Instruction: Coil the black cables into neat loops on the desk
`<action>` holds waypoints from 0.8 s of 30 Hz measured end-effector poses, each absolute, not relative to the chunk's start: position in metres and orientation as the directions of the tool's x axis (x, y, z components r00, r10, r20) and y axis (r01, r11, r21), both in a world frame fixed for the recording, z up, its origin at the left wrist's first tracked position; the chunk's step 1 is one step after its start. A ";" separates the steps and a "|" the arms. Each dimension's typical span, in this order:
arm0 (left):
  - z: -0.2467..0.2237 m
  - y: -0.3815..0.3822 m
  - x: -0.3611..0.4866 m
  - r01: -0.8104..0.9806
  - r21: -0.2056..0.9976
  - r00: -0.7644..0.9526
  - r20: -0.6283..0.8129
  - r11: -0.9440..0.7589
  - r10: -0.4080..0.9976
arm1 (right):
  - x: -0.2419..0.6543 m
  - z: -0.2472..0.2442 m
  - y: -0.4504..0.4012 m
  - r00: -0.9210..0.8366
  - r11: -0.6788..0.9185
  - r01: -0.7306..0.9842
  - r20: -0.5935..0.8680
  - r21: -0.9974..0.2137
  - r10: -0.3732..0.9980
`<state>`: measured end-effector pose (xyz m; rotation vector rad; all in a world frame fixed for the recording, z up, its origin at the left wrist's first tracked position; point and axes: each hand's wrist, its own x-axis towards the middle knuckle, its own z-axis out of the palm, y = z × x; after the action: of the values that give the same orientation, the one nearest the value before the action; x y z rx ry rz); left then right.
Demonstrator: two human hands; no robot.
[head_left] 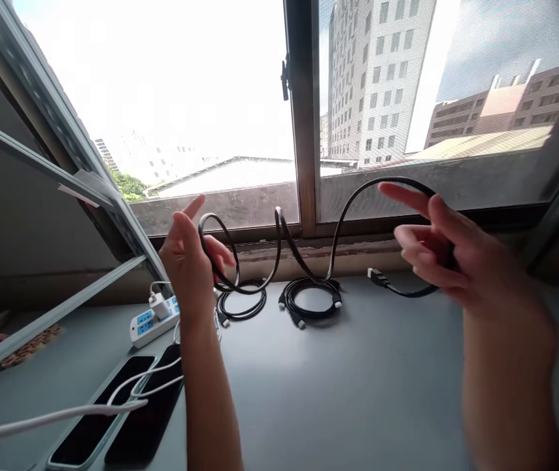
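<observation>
Daylight came through the window with buildings beyond it, and below the sill ran my grey desk. Over it I held a black cable, strung in loose waves from one hand to the other, so its long axis ran left to right across my view. My right hand had its lower fingers curled in on the cable, the forefinger stretched out to the left along the top of the arch. My left hand was closed about a loop at the far side, forefinger pointing away; just where it pinched I could not tell, for my own hand hid it. The plug was much nearer my right hand, below it and to its left, pointing left; whether it touched the desk was unclear. Behind the slack, near the sill, lay a left coil and a right coil, the latter with its ends facing outward. Beside my left forearm sat a power strip with blue sockets and a white charger, and nearer me two dark phones. I could read no brand, label or writing anywhere.
</observation>
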<state>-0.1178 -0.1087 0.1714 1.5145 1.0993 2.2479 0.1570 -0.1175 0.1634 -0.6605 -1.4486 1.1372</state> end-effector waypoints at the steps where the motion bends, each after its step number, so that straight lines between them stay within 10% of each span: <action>1: 0.170 -0.107 -0.114 0.208 0.687 -0.457 0.697 -0.696 0.552 | 0.155 0.163 -0.115 -0.193 0.390 -0.207 0.428 -0.897 0.883; 10: 0.165 -0.100 -0.111 0.356 0.617 -0.415 0.777 -0.702 0.473 | 0.166 0.164 -0.109 -0.043 0.404 -0.255 0.428 -0.878 0.903; 24: 0.158 -0.110 -0.081 0.301 0.475 -0.223 0.878 -0.827 0.423 | 0.139 0.143 -0.079 -0.317 0.364 0.057 0.329 -0.930 0.890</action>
<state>-0.0814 -0.1100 0.1579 1.9023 0.8912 2.2210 0.1393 -0.0794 0.1425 -0.8534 -1.6654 1.0875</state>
